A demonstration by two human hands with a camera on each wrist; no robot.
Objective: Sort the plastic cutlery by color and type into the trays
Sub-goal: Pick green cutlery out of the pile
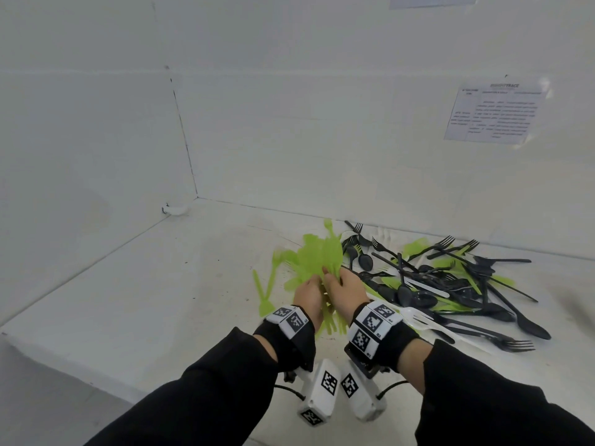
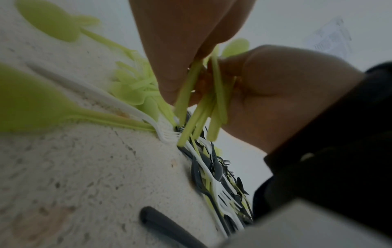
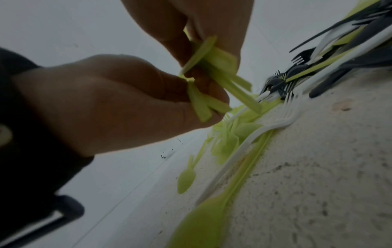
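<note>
A fanned bunch of lime-green plastic cutlery (image 1: 318, 255) is held over the white table, heads pointing away from me. My left hand (image 1: 312, 284) and right hand (image 1: 333, 280) both grip its handles side by side. In the left wrist view, fingers pinch the green handles (image 2: 188, 100) just above the table. In the right wrist view, the green handles (image 3: 214, 67) cross between fingers and thumb. To the right lies a mixed pile of black cutlery (image 1: 450, 284) with green and white pieces in it. A white fork (image 1: 421, 317) lies beside my right wrist.
A single green fork (image 1: 262, 294) lies left of the hands. Loose green spoons (image 3: 186, 179) rest on the rough white table surface (image 1: 161, 300). White walls close off the back and left, and a printed sheet (image 1: 492, 114) hangs on the back wall.
</note>
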